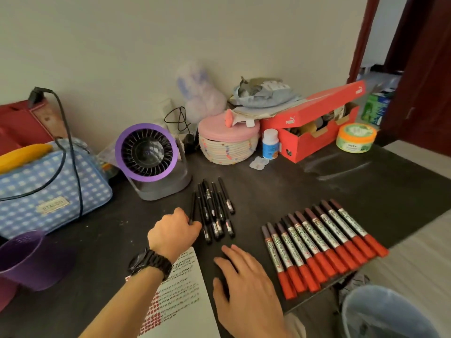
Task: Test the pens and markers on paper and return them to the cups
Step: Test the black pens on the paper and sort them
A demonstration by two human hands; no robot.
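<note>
Purple cup (26, 259) stands far L on dark table (329, 172). L hand (173, 232), w/ black wristwatch (148, 263), curls fingers round near end of leftmost black pen (193, 206), beside the black pens (216, 211) bunched loosely mid-table. Paper (180, 289) w/ rows of test marks lies under that wrist. R hand (244, 284) rests flat beside paper, fingers straight, holding nothing. Red markers (324, 247) lie in a tight row at R.

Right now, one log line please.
left grip: pinching black pen | right grip: open, beside paper | red markers: in row
</note>
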